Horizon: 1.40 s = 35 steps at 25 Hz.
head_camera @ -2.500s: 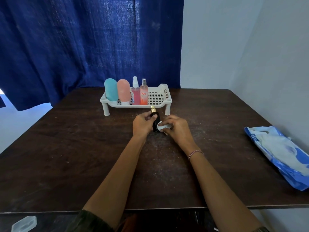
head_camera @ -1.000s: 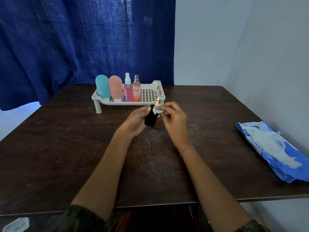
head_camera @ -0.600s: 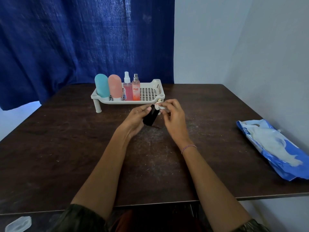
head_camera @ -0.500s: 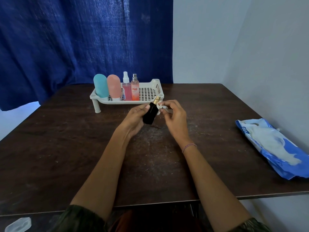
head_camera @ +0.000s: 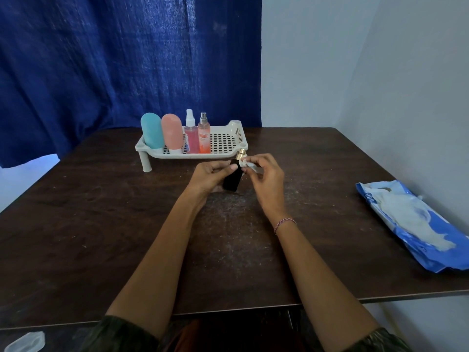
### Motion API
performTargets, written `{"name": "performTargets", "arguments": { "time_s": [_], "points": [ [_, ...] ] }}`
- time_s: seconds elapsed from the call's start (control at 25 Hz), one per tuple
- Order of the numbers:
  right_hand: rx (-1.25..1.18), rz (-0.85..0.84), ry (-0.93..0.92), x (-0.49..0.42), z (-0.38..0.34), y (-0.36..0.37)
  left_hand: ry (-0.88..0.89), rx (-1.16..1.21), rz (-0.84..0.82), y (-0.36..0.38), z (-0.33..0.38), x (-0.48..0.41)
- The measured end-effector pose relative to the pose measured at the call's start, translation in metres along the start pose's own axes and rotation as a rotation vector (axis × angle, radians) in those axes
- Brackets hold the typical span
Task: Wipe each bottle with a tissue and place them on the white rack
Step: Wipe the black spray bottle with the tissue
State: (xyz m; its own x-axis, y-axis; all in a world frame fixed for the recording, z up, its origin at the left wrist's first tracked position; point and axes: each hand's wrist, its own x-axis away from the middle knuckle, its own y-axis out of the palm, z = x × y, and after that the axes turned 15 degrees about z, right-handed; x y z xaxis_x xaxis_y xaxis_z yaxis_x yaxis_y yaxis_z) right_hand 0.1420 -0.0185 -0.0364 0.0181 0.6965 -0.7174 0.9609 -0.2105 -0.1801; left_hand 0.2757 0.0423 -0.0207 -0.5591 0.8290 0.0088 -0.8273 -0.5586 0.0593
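Now that the tissue, pinched in the right grip, has climbed to the top of the bottle, which the left grip clamps tilted just before the rack near the table's far edge, racking looks next.

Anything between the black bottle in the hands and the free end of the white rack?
Nothing visible does. The black bottle, held by the left hand, sits just before the white rack, whose right end is bare; the four racked bottles stand farther left.
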Motion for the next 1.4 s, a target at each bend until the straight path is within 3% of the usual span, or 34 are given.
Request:
{"name": "performTargets", "arguments": {
  "time_s": [0.24,0.4,0.84,1.2,1.4],
  "points": [
    [-0.086,-0.013,0.039,-0.001,-0.002,-0.003,0.221,-0.111,0.052,0.003,-0.001,-0.002],
    [-0.152,-0.025,0.109,-0.004,0.002,-0.001,0.263,-0.122,0.004,0.002,-0.004,-0.009],
    [-0.123,0.022,0.145,-0.003,-0.002,-0.001,0.179,0.025,-0.124,0.000,-0.005,-0.007],
    [-0.101,-0.114,-0.154,0.008,-0.011,0.002,0.018,0.328,-0.003,-0.008,-0.005,-0.015],
    [-0.070,0.032,-0.130,0.002,-0.006,0.003,-0.062,0.269,-0.113,-0.008,-0.002,-0.007]
  ]
}}
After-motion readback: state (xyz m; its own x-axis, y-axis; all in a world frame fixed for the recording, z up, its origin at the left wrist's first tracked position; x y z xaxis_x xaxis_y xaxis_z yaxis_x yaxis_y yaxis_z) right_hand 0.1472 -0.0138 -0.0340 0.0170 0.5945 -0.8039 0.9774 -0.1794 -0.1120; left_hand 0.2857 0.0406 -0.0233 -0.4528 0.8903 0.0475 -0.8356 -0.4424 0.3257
